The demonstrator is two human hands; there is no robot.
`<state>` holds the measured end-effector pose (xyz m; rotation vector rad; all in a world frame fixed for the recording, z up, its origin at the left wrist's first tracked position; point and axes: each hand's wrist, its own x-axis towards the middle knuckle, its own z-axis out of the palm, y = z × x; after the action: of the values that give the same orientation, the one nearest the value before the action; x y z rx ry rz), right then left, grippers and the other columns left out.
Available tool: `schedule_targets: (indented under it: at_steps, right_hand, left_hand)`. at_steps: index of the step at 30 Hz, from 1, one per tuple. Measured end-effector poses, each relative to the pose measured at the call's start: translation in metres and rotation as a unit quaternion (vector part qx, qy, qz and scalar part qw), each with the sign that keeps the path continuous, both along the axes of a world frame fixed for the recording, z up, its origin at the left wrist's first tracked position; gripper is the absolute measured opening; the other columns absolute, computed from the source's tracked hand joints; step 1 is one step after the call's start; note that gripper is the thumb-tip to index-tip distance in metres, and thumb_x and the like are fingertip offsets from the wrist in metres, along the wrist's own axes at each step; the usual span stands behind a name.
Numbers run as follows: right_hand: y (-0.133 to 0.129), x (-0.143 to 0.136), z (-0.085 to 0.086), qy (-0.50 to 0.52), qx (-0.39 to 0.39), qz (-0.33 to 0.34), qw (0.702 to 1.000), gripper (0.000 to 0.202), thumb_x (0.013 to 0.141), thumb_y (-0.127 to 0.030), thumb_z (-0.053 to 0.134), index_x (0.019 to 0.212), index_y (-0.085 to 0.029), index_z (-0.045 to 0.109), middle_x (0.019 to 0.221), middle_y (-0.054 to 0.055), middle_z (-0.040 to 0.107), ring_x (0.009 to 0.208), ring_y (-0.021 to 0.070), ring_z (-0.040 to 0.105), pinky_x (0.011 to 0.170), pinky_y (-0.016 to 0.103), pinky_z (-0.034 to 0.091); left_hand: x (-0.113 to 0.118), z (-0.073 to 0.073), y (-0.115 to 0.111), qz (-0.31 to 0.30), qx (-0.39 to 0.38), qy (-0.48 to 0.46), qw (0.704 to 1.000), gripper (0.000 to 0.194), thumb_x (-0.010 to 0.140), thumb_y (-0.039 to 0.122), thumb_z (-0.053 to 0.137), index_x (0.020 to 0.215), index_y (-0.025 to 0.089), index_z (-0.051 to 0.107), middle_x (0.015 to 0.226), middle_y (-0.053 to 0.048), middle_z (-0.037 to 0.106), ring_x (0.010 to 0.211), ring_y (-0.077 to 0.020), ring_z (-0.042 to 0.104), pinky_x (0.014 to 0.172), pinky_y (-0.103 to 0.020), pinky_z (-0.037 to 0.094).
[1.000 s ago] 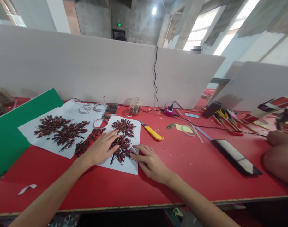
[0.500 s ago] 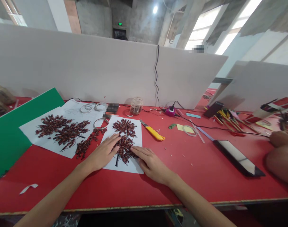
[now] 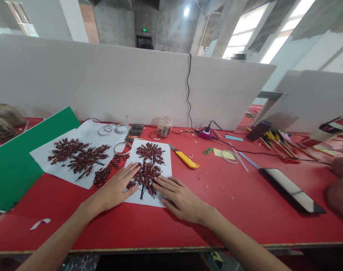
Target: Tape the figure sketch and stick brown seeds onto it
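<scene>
Your left hand [image 3: 115, 190] had drawn back a little from the middle of the seeds, its fingertips now on the left edge of the lower crown [image 3: 148, 172], while your right hand [image 3: 182, 197] had edged inward over that crown's lower right. Between them, the drawing sheet [image 3: 167, 165] had turned slightly against the surface [image 3: 250, 210], its trunk [image 3: 142, 192] end swinging toward your right. Neither hand was closed on anything: the left lay flat, fingers close and thumb held apart, and the right reached forward with its fingers extended. Whether any seed was pinched under the fingertips, you could not have told from this view. The sheet lay flat in front of you, just beside the yellow knife [image 3: 187, 160] on its right and the loose seeds [image 3: 102, 177] on its left, with a second seeded sheet [image 3: 39, 155] beyond those. With a hand at either side, the crown seemed better framed for steadying the paper and pressing or nudging seeds along its outline.
</scene>
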<state>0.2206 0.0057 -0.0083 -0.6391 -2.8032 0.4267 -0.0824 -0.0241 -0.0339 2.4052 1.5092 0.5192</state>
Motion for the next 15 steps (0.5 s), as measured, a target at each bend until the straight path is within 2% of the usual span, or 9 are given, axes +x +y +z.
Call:
schedule_targets:
  at_steps: [2,5,7,10,13,15]
  right_hand:
    - [0.001,-0.001,-0.001,-0.016,0.007,0.007,1.0,0.053,0.106,-0.027,0.042,0.158,-0.023,0.036,0.162,0.009,0.036,0.152,0.0231,0.029,0.123,0.05,0.029]
    - [0.002,-0.001,-0.001,-0.03,0.008,0.005,0.999,0.053,0.106,-0.028,0.04,0.158,-0.022,0.034,0.163,0.008,0.035,0.153,0.0225,0.028,0.123,0.05,0.029]
    - [0.002,-0.001,-0.001,-0.031,0.004,0.003,1.0,0.054,0.107,-0.029,0.039,0.16,-0.024,0.03,0.163,0.007,0.034,0.153,0.0215,0.026,0.124,0.049,0.027]
    - [0.001,0.0,-0.001,-0.043,-0.007,0.005,0.999,0.056,0.107,-0.029,0.038,0.162,-0.025,0.025,0.165,0.005,0.029,0.154,0.0207,0.022,0.126,0.048,0.023]
    - [0.001,0.003,-0.002,-0.064,-0.025,0.01,0.998,0.059,0.107,-0.033,0.037,0.163,-0.026,0.019,0.168,0.003,0.02,0.156,0.0201,0.016,0.128,0.048,0.016]
    - [0.001,0.005,-0.002,-0.07,-0.037,0.013,0.997,0.06,0.108,-0.036,0.036,0.163,-0.028,0.015,0.168,0.002,0.016,0.156,0.0197,0.013,0.128,0.048,0.012]
  left_hand:
    - [0.0,0.005,-0.008,-0.02,0.024,0.031,0.999,0.062,0.105,0.046,0.046,0.16,0.025,0.027,0.167,-0.007,0.024,0.154,-0.0277,0.025,0.124,-0.048,0.03]
    - [0.008,0.014,-0.019,-0.087,0.064,0.064,0.992,0.046,0.107,0.032,0.04,0.153,0.03,0.043,0.167,0.0,0.025,0.154,-0.024,0.024,0.125,-0.044,0.028]
    - [0.016,0.015,-0.025,-0.13,0.081,0.089,0.984,0.044,0.108,0.029,0.038,0.151,0.031,0.046,0.166,0.002,0.03,0.154,-0.0218,0.025,0.126,-0.043,0.025]
    - [0.028,0.012,-0.03,-0.138,0.073,0.114,0.981,0.052,0.108,0.037,0.039,0.159,0.029,0.032,0.165,0.0,0.032,0.153,-0.0213,0.027,0.126,-0.042,0.024]
    - [0.032,0.01,-0.035,-0.12,0.038,0.122,0.984,0.064,0.107,0.047,0.038,0.163,0.028,0.015,0.168,-0.001,0.021,0.154,-0.0231,0.023,0.124,-0.042,0.027]
    - [0.029,0.01,-0.036,-0.127,0.015,0.124,0.984,0.067,0.107,0.051,0.038,0.164,0.028,0.01,0.169,-0.001,0.015,0.155,-0.023,0.022,0.124,-0.041,0.026]
